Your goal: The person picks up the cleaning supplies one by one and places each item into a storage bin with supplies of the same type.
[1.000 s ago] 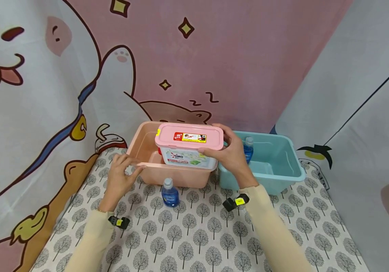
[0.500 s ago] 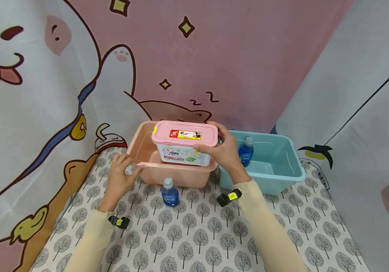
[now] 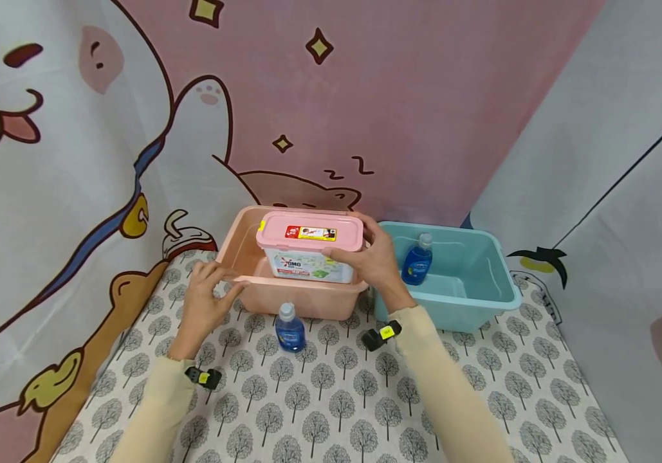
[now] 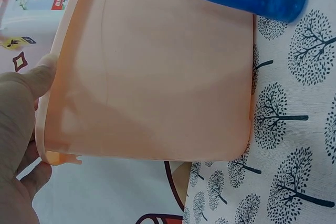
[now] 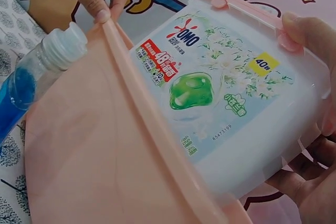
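My right hand (image 3: 374,254) grips the right end of a white OMO laundry capsule box (image 5: 194,87) with a pink lid (image 3: 310,231). The thumb lies along the lid's front edge, fingers around the far side. The box is partly inside the peach plastic bin (image 3: 296,301), its lower part hidden behind the bin's front wall. My left hand (image 3: 203,302) pinches the bin's rim at the front left corner, thumb on the front and fingers on the left side. A small bottle of blue liquid (image 3: 291,331) stands upright on the cloth before the bin.
Right of the peach bin stands a light blue bin (image 3: 469,270). Inside it, near its left end, leans a second blue bottle (image 3: 417,260). A tree-print cloth (image 3: 331,392) covers the table. A cartoon-print curtain (image 3: 412,103) rises behind both bins.
My right hand has carried the capsule box left and lower into the peach bin, uncovering more of the bottle in the blue bin. My left hand keeps its place on the rim.
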Available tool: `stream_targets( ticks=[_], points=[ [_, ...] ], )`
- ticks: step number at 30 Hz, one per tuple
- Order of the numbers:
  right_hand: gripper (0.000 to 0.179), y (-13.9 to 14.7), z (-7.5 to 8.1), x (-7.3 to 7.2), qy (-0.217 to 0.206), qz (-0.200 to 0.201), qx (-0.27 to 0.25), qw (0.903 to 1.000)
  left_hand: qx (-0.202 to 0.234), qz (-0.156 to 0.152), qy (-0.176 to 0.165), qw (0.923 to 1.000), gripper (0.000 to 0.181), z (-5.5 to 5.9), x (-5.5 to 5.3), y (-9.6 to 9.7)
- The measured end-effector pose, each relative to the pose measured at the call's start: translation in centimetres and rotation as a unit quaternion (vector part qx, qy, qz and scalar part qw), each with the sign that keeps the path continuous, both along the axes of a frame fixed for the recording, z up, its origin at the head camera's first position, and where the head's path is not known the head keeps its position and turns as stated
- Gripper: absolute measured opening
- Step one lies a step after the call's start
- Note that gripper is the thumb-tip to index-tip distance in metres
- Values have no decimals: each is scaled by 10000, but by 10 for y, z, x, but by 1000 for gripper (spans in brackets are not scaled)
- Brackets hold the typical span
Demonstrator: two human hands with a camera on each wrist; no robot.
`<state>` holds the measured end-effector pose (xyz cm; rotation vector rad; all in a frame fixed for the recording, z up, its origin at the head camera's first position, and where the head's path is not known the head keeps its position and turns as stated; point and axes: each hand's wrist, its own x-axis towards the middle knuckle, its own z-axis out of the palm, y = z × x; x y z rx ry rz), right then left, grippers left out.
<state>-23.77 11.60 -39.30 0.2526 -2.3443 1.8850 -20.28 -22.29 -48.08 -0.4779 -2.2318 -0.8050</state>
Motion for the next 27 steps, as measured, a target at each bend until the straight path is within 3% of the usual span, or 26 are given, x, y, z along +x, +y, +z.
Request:
stream_targets(
  ticks=[10, 18, 27],
  points=[
    [86, -4, -10, -7, 224, 99, -145, 9996, -6, -16, -22, 10000, 25, -2, 0, 0],
    [88, -8, -15, -9, 30, 21, -45, 10000, 3, -21, -35, 10000, 25, -3, 0, -1],
    [81, -12, -22, -13, 237, 126, 5, 9996, 23, -35, -57, 10000, 23, -2, -1, -2]
  ],
)
